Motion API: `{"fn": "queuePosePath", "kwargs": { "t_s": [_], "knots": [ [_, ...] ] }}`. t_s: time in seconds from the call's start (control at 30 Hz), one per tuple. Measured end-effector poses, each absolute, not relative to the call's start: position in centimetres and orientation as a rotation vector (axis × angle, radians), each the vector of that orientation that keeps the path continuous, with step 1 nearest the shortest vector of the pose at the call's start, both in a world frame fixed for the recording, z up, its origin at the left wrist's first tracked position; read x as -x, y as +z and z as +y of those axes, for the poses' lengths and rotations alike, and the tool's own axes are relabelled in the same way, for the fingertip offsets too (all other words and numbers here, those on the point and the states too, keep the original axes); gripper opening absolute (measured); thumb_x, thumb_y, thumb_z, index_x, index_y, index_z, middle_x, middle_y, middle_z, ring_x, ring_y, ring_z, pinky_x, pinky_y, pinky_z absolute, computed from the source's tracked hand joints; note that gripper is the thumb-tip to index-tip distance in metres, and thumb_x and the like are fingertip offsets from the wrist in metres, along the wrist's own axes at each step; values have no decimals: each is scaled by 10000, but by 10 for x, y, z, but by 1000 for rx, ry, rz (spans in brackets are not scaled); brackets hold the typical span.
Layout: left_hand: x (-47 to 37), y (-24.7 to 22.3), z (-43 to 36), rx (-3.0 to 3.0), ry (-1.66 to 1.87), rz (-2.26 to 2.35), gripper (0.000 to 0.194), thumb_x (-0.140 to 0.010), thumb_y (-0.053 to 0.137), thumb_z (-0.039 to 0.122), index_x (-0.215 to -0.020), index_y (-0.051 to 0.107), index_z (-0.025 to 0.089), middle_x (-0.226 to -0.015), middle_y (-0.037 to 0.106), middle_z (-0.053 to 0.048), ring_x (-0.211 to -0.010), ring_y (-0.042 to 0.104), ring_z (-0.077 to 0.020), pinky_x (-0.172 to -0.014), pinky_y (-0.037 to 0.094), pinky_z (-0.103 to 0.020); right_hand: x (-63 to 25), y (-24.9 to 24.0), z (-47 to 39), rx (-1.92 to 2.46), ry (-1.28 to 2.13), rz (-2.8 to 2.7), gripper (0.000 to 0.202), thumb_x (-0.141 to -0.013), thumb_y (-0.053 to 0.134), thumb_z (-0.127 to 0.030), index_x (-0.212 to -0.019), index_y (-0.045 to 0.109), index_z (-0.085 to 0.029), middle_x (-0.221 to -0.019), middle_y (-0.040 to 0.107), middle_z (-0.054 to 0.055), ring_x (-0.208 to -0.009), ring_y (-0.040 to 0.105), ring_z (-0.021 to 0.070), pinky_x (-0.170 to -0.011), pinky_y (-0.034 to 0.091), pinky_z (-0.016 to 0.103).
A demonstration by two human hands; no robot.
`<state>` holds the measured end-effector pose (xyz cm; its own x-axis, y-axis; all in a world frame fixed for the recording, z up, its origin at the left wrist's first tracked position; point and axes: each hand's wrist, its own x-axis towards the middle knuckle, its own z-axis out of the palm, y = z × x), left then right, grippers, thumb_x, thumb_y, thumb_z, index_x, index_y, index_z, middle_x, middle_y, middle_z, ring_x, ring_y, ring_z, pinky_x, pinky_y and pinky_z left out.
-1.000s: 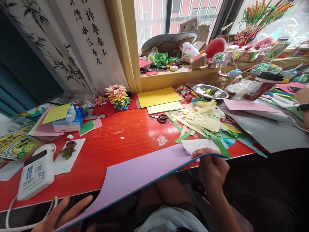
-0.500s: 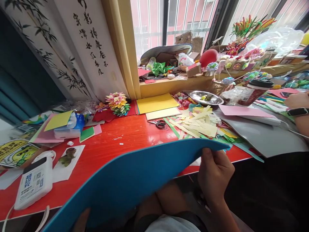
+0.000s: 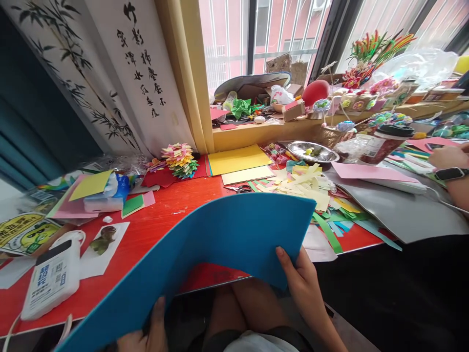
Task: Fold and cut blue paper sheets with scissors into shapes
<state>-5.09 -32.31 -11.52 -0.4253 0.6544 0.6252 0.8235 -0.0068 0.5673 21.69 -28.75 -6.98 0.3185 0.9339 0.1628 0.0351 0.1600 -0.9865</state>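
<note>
the blue sheet (image 3: 234, 230) is bowed in a wide curve, from seven o'clock up and over to about four, just above the near edge of the red table (image 3: 157, 220); its visible face shows no fold or cut, so any shaping of it seems undone, while cut paper strips (image 3: 311, 188) already lie heaped at two o'clock. the right hand (image 3: 306, 281), at four o'clock, pinches the sheet's end, thumb on the near face and fingers behind. the left hand (image 3: 141, 337), at seven o'clock, rests its thumb against the sheet; its fingers are hidden, so whether it clamps the sheet cannot be told. compared with half a second ago, the right hand is lower and further in, the sheet's right end stands up broadly, covering most of the scissors (image 3: 242, 188), and more white paper (image 3: 318, 244) shows at four o'clock.
</note>
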Motion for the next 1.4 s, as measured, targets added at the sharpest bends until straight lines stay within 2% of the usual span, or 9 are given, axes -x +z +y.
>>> {"fn": "queuePosePath", "kwargs": {
  "t_s": [0.17, 0.3, 0.4, 0.5, 0.63, 0.77, 1.07, 1.23, 1.4],
  "knots": [
    [49, -66, -289, 1419, -1326, -2436, 453, -781, 534, 500, -1093, 571, 174, -839, 623, -99, -733, 612, -304, -522, 488, -384, -219, -64, -291, 1176, 1084, -871, 316, -794, 603, -429, -1039, 601, -231, -1100, 652, 66, -988, 606, 262, -836, 501, 379],
    [58, -7, -235, 1912, -987, -2567, 570, -823, 404, 568, -1234, 470, 178, -733, 616, -53, -617, 588, -248, -497, 439, -322, -211, -71, -303, 1147, 1462, -578, 514, -663, 732, -419, -1098, 590, -185, -1094, 662, 105, -978, 622, 298, -802, 514, 405],
    [53, 8, -184, 2243, -453, -2398, 486, -875, 319, 463, -1252, 451, 187, -675, 622, -48, -638, 600, -264, -531, 396, -310, -190, -89, -316, 1212, 1682, -493, 662, -548, 792, -427, -1116, 582, -159, -1012, 690, 107, -744, 671, 258, -674, 530, 366],
    [41, -3, -143, 2452, 10, -2066, 354, -877, 316, 301, -1164, 503, 211, -890, 675, -100, -823, 625, -284, -584, 396, -303, -159, -107, -324, 1195, 1996, -520, 704, -528, 765, -512, -1081, 602, -107, -836, 711, 113, -518, 624, 193, -571, 505, 327],
    [29, -28, -114, 2422, 100, -1969, 251, -833, 388, 200, -1019, 550, 157, -898, 678, -156, -864, 625, -302, -693, 397, -342, -127, -117, -322, 1074, 2219, -570, 603, -557, 666, -635, -736, 678, -59, -617, 666, 106, -502, 582, 116, -544, 445, 212],
    [23, -46, -96, 2388, 34, -1879, 235, -833, 396, 145, -1025, 528, 115, -931, 669, -171, -925, 610, -279, -823, 371, -381, -118, -119, -313, 993, 2169, -641, 656, -636, 548, -703, -548, 642, -59, -581, 626, 108, -431, 538, 94, -457, 400, 206],
    [14, -61, -73, 2358, -181, -1752, 371, -860, 384, 119, -1222, 459, 89, -1219, 544, -208, -1185, 462, -308, -1047, 173, -550, -127, -117, -295, 910, 2098, -674, 653, -725, 552, -645, -690, 685, -7, -692, 673, 169, -537, 629, 130, -521, 474, 208],
    [24, -57, -152, 2723, -88, -1470, 359, -869, 491, 384, -1200, 537, 254, -1366, 470, -24, -1324, 330, -213, -1088, 296, -365, -151, -120, -305, 912, 2103, -891, 522, -725, 610, -577, -840, 651, -69, -675, 682, 109, -546, 655, 153, -485, 485, 210],
    [55, -57, -243, 2963, -113, -1359, 511, -820, 522, 495, -1295, 460, 317, -1454, 348, -10, -1357, 255, -285, -1066, 327, -492, -221, -104, -330, 1089, 1243, -1642, 254, -904, 469, -315, -904, 684, -179, -832, 718, 56, -764, 683, 155, -684, 539, 232]
  ]
}}
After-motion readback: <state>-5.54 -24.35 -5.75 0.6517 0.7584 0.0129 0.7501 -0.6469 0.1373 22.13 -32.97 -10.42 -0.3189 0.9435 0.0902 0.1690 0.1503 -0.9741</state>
